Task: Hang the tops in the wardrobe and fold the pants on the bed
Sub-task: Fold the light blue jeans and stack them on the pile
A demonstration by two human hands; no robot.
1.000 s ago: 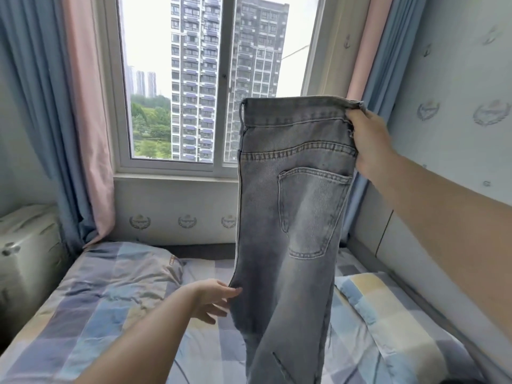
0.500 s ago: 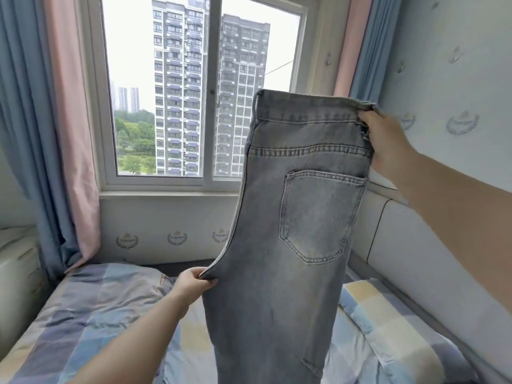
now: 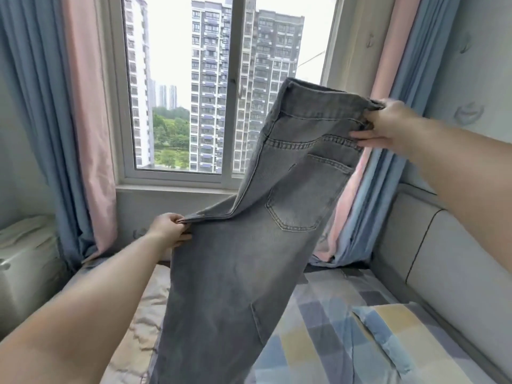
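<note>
A person's right hand (image 3: 388,126) grips the waistband of grey jeans (image 3: 249,245) (back pocket showing) while the left hand (image 3: 169,230) pinches the crotch seam, held above a checked bed (image 3: 332,314).

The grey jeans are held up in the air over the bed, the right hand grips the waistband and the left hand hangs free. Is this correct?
Not quite. In the head view the left hand is not free: it pinches the crotch seam of the grey jeans. The right hand does grip the waistband, over the bed.
</note>
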